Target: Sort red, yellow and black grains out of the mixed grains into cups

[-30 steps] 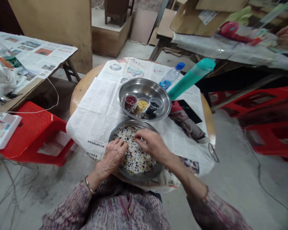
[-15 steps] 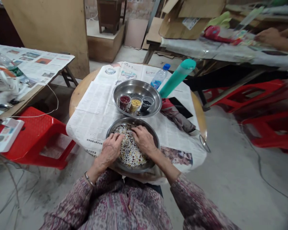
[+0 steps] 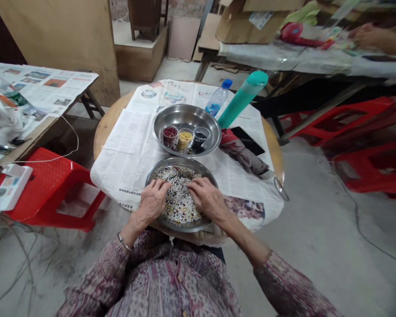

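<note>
A steel bowl (image 3: 185,228) on the near side of the round table holds mixed grains and beans (image 3: 181,204), mostly white with dark, red and yellow bits. My left hand (image 3: 154,198) rests over its left edge with fingers curled together; whatever is between them is too small to see. At the right side, my right hand (image 3: 207,196) has thumb and fingers pinched low over the grains, their tips' contents hidden. Behind stands a second steel bowl (image 3: 181,112) with three clear cups: red beans (image 3: 169,132), yellow grains (image 3: 185,137) and black beans (image 3: 200,136).
Newspaper (image 3: 119,149) covers the table. To the right of the far bowl are a plastic bottle (image 3: 219,97), a teal cylinder (image 3: 242,101), a folded umbrella (image 3: 246,156) and a dark flat device (image 3: 247,141). A red stool (image 3: 49,189) holds a power strip (image 3: 11,187). Another person's hands (image 3: 372,39) show far right.
My right hand has drawn back toward me and rightward from the bowl's far part, its fingers more pinched. My left hand stays near the left edge. The view has shifted slightly.
</note>
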`<state>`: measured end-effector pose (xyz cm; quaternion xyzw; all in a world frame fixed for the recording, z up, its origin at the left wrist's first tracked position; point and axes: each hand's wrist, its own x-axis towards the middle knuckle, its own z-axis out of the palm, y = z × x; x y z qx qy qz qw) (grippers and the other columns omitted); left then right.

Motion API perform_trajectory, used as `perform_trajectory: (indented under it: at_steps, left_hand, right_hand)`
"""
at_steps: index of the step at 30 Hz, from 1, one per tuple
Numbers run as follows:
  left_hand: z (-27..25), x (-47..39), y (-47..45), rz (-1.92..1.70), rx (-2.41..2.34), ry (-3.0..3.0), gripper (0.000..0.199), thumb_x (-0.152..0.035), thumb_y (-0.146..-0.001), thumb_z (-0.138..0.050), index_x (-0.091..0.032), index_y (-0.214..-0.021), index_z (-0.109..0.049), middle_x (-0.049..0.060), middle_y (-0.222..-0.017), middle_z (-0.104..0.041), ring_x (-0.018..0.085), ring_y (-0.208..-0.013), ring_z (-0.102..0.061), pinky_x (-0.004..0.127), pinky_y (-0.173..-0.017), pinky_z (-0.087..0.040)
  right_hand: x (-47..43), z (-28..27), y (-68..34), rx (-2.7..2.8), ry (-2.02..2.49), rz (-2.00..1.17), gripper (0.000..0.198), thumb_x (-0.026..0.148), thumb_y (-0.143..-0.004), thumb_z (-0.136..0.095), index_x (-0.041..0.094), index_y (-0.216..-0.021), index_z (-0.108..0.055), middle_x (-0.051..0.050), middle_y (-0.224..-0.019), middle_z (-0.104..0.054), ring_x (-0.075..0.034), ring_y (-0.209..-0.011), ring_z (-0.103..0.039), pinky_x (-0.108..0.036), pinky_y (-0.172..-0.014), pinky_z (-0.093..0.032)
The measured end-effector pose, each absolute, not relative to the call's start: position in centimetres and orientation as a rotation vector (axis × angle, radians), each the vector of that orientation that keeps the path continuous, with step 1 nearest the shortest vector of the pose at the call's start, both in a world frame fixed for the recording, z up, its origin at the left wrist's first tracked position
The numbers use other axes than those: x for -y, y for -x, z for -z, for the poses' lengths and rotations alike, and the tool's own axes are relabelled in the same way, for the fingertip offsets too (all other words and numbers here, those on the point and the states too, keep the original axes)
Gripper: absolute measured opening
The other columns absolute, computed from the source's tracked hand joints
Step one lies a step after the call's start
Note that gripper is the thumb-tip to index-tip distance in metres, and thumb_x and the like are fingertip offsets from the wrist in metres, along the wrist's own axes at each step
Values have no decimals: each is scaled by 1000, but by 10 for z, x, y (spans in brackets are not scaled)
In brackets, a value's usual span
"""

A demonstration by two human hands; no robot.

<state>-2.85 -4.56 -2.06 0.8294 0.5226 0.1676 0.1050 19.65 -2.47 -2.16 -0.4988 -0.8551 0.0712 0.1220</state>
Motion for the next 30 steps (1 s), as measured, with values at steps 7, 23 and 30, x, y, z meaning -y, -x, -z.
perform_trajectory:
  at_steps: [7, 23, 30]
  left_hand:
    - [20, 46, 28, -458, -1557, -2450, 36, -6, -93, -44, -19, -124, -58, 7, -120, -63, 23, -111, -55, 37, -98, -51]
    - [22, 46, 27, -472, -1579, -2413, 50, 0, -87, -41, -19, -132, -51, 8, -121, -62, 23, -112, -56, 38, -100, -50]
    - [20, 47, 27, -452, -1593, -2428, 47, -2, -90, -41, -17, -133, -50, 9, -121, -63, 23, -112, -56, 38, -99, -50]
  right_hand:
    - [37, 35, -173, 2316, 1513, -504, 28, 26, -94, -57, 19, -120, -62, -11, -109, -64, -24, -102, -63, -38, -89, -53]
    - [51, 12, -160, 2726, 1157, -658, 30, 8, -90, -50, 23, -105, -71, -8, -104, -70, -21, -99, -62, -33, -83, -51]
    - [-5, 17, -160, 2437, 1541, -253, 37, 25, -96, -49, 20, -130, -63, -16, -131, -63, -32, -117, -52, -47, -95, -49]
